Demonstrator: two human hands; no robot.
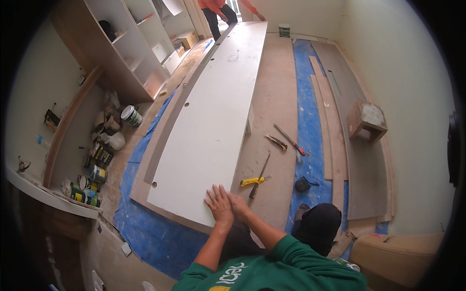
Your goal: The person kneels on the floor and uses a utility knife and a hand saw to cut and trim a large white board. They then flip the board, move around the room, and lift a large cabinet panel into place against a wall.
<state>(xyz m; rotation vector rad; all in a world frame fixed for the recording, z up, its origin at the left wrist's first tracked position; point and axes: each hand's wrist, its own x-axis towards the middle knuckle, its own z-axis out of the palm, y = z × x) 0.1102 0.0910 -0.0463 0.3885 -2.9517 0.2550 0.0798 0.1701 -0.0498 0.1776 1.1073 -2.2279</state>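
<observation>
A long white board point(213, 111) lies flat on the floor, running away from me. My left hand point(219, 203) rests flat on its near right corner, fingers spread. My right hand point(239, 204) lies beside it at the board's edge, partly tucked under the left. Both hold nothing. At the board's far end a person in an orange top point(221, 7) bends over it, one hand on the far edge.
A yellow-handled saw point(256, 180), pliers point(276, 141), a red-handled tool point(290, 140) and a tape measure point(303, 184) lie on the floor right of the board. Paint cans point(90, 186) crowd the left wall. Wooden strips point(327, 121), a small stool point(367, 119) and blue sheeting point(308, 116) lie right.
</observation>
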